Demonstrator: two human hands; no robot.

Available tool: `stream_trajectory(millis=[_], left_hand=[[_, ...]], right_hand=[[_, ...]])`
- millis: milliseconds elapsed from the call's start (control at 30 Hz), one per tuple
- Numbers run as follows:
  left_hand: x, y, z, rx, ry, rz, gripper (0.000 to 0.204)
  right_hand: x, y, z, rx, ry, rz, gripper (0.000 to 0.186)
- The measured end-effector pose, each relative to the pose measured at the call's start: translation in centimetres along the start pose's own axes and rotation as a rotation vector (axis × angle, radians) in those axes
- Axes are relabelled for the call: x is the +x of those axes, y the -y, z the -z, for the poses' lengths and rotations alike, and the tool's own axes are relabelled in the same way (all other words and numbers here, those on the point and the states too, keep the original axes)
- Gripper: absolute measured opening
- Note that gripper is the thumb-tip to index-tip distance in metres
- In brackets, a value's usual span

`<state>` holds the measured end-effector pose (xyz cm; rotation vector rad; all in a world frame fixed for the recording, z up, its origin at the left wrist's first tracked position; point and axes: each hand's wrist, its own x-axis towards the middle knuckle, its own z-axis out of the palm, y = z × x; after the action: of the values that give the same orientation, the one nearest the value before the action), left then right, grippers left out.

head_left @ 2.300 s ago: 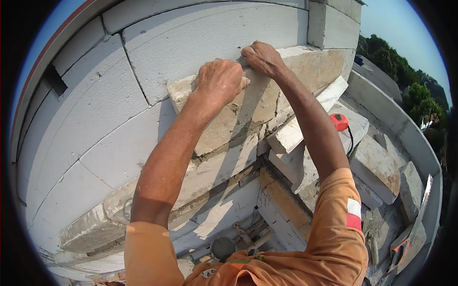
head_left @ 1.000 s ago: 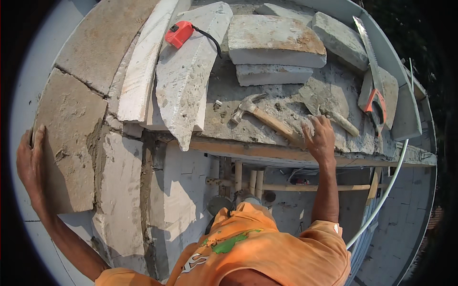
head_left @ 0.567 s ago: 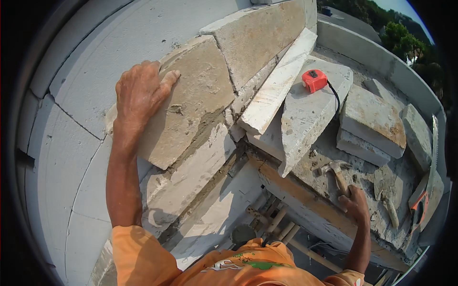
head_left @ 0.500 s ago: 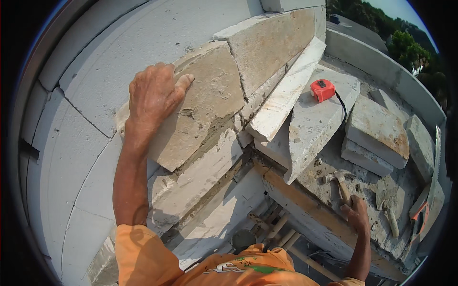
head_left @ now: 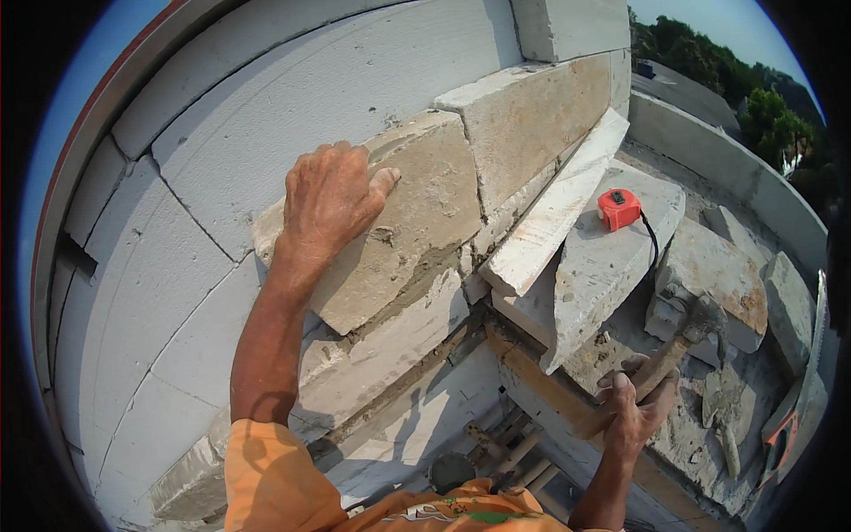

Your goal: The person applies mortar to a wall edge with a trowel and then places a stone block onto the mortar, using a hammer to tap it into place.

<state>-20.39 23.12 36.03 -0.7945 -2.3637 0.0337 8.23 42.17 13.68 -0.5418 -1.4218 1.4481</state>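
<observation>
My left hand (head_left: 328, 197) grips the top edge of a tan, mortar-stained lightweight concrete block (head_left: 412, 191), fingers over the back and thumb on the front face. This block sits on a bed of mortar above a paler block (head_left: 390, 341). At the right, my right hand (head_left: 631, 410) is wrapped round the wooden handle of a claw hammer (head_left: 658, 371), thumb along the handle. The hammer's metal head points up and right, above the loose blocks. Its handle end sticks out on the near side of the hand.
Behind the block rises a white block wall (head_left: 337, 97). A red tape measure (head_left: 619, 209) lies on a slab, beside a leaning white strip (head_left: 558, 208). Farther right are stacked blocks (head_left: 714, 266), a trowel (head_left: 727, 426) and a handsaw (head_left: 798, 399). Wooden poles (head_left: 519, 452) show below the ledge.
My right hand has lifted the hammer off the ledge and brought it nearer, head raised. My left hand stays on the block. The whole view has shifted slightly.
</observation>
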Motion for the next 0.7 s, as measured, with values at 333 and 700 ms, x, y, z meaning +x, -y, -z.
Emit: stream_trajectory(millis=[333, 700], left_hand=[[0.0, -0.6, 0.2, -0.038, -0.045, 0.015, 0.041], [0.1, -0.4, 0.0, -0.018, -0.079, 0.014, 0.044]], right_hand=[[1.0, -4.2, -17.9, 0.067, 0.149, 0.273, 0.041], [3.7, -4.0, -26.1, 0.116, 0.092, 0.345, 0.040]])
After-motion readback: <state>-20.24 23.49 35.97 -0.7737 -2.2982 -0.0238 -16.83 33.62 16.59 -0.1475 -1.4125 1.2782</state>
